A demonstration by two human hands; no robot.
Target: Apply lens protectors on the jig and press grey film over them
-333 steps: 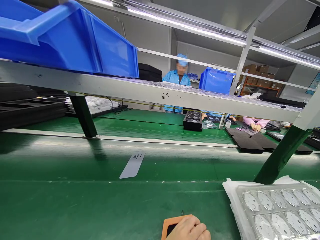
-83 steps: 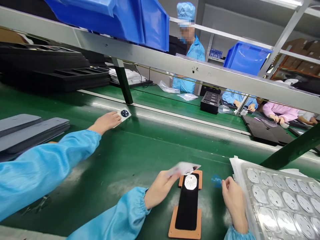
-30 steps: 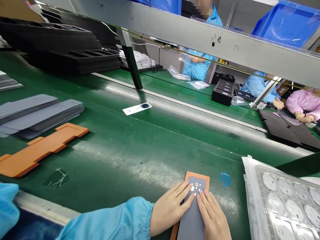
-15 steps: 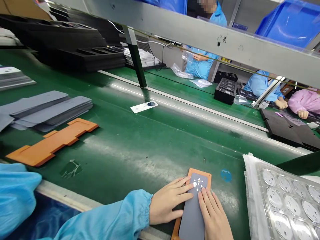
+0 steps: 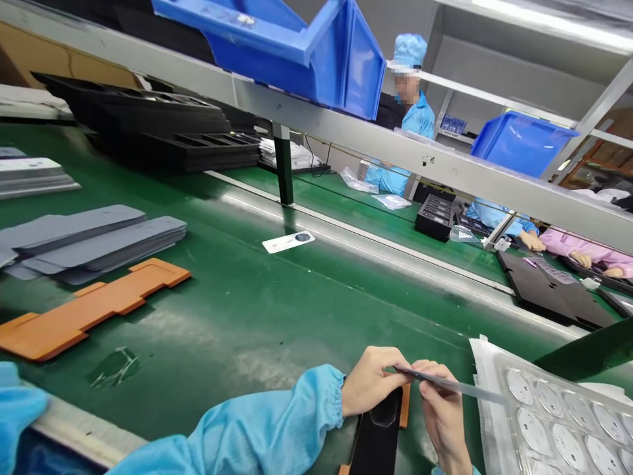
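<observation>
The left hand (image 5: 372,381) and right hand (image 5: 444,412) now pinch the grey panel (image 5: 467,388), raised off the black pad (image 5: 376,441). That pad lies bared by the near edge of the counter (image 5: 222,297).

Orange fixture (image 5: 93,307), green bench (image 5: 222,297)

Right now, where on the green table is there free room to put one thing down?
The table is bare between the orange plate and the left hand, and from the white card toward the clear tray. Crowded: left, by grey sheets; near right, by the right hand and black pad.
</observation>
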